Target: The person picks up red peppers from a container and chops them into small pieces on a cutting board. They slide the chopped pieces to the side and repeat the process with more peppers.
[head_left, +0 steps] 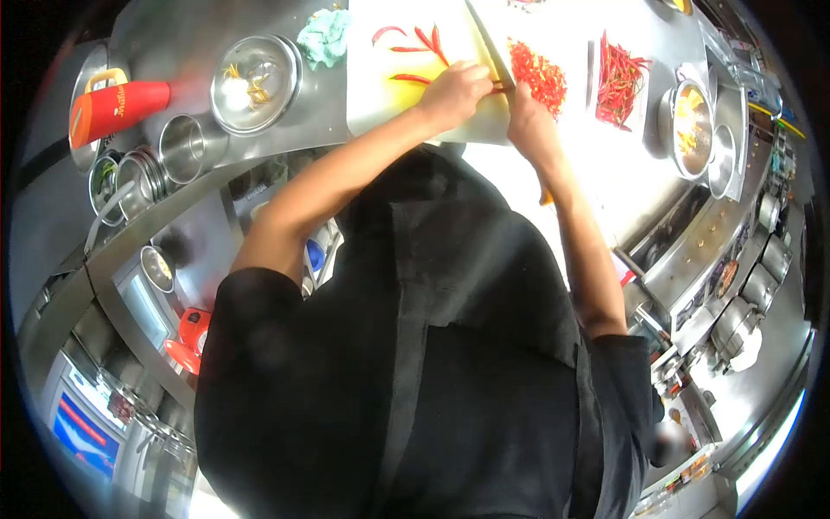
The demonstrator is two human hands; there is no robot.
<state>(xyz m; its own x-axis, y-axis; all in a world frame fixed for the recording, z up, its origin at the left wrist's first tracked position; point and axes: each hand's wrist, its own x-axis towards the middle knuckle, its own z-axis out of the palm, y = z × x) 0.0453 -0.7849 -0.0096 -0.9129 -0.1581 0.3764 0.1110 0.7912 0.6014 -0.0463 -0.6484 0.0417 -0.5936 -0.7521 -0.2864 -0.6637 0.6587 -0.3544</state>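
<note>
My right hand [532, 125] is closed around the handle of a knife [491, 39], whose long blade points away from me across the white cutting board [370, 108]. Just left of the blade, my left hand [456, 92] has its fingers bunched on a red chili [501, 87], and one end of it shows beside the knife. Several whole red chilies [430, 39] lie on the board beyond my left hand. To the right of the knife spreads a heap of chopped red chili [539, 76].
A white tray of whole chilies [618, 82] stands right of the heap, with a metal bowl of yellow pieces [689, 130] farther right. On the left are a steel bowl [281, 95], a green cloth [324, 37], a red bottle [121, 110] and a steel pot [181, 149].
</note>
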